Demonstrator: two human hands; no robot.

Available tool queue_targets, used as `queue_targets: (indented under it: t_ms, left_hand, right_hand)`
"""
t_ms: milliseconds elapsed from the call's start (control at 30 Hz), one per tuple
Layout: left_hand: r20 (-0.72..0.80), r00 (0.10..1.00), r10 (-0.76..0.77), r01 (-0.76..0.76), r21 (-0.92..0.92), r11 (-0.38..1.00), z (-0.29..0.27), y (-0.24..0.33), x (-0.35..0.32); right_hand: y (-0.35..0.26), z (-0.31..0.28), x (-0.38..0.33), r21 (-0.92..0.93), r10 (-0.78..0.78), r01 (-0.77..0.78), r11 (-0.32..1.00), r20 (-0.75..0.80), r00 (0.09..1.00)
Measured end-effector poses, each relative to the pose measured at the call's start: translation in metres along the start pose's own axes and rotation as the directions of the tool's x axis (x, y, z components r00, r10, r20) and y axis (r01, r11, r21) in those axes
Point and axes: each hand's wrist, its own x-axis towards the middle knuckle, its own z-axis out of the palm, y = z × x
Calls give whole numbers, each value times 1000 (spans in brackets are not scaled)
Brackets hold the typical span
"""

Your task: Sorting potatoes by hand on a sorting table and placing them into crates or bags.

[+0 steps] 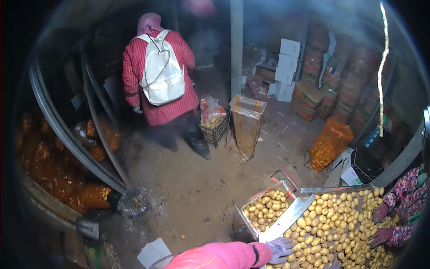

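Landmark: the slanted metal sorting tray (309, 190), heaped with small round yellow potatoes (333, 224); every place below is told from it.
Near hand: one hand in a grey knitted glove (280, 248), on a pink padded sleeve (215, 257), comes in from the lower edge and lies at the tray's lower left corner. Which of the person's two hands it is, I cannot tell; the other is out of view.
Hand state: fingers spread and laid flat on the heap, clamped on nothing.
Potatoes to hand: they lie touching its fingertips and run on from there to the tray's far right side.
Side bin: a shallow metal box of potatoes (265, 209) sits just beside the tray's left edge, above the gloved hand.
Co-worker: two bare hands from a flowered sleeve (408, 200) press the heap at the tray's right side.
Risk, spill: the heap is loose and on a slope; a broad sweep could roll potatoes over the tray's lower edge onto the dirt floor (192, 184).
Risk, mix-up: a careless push might send potatoes into the side bin.
Risk, hands: both workers reach into one heap, so hands may collide.
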Motion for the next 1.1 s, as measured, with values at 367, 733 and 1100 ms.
queue_targets:
  t_ms: [367,733,1100]
  left_hand:
    - [-13,1000,-1,1,3,1000,-3,-1,0]
    - [-16,1000,12,-11,36,999,-4,0,-8]
    - [440,894,89,-203,219,954,-45,19,11]
  right_hand:
    - [85,46,46,197,-310,303,932,7,951]
    - [37,38,71,97,138,-151,984,127,982]
    - [100,-41,-76,685,-35,2,-729,-40,999]
